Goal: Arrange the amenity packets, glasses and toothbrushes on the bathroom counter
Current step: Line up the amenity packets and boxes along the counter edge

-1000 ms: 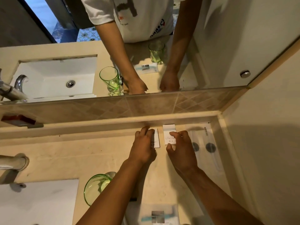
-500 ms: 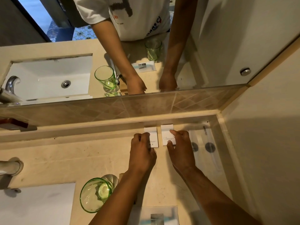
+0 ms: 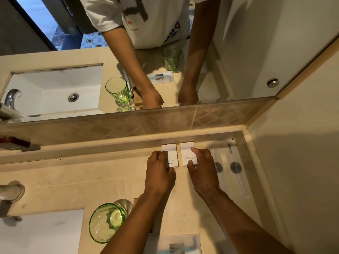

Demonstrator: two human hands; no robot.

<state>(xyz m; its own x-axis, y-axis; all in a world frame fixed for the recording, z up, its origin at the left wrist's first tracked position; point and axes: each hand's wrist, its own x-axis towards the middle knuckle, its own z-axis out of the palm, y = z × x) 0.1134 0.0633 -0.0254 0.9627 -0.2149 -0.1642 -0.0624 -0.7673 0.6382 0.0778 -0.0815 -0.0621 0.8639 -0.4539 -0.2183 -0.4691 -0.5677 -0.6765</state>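
Observation:
Two white amenity packets lie side by side against the back ledge of the beige counter point(image 3: 73, 180). My left hand point(image 3: 159, 173) rests its fingers on the left packet point(image 3: 171, 153). My right hand point(image 3: 203, 169) pinches the right packet point(image 3: 187, 153) between thumb and fingers. Clear-wrapped toothbrushes point(image 3: 233, 167) lie flat to the right of my right hand, near the corner. A green glass point(image 3: 106, 222) stands near the sink, beside my left forearm. Another clear packet point(image 3: 176, 244) lies at the bottom edge.
A white sink point(image 3: 40, 231) fills the lower left, with a tap pipe point(image 3: 11, 191) above it. The mirror point(image 3: 238, 52) above the tiled backsplash reflects the counter, a second green glass and my arms. A wall point(image 3: 302, 162) closes the right side.
Both hands pushed the two packets back toward the ledge and squared them side by side. The left packet, first mostly under my fingers, now shows more.

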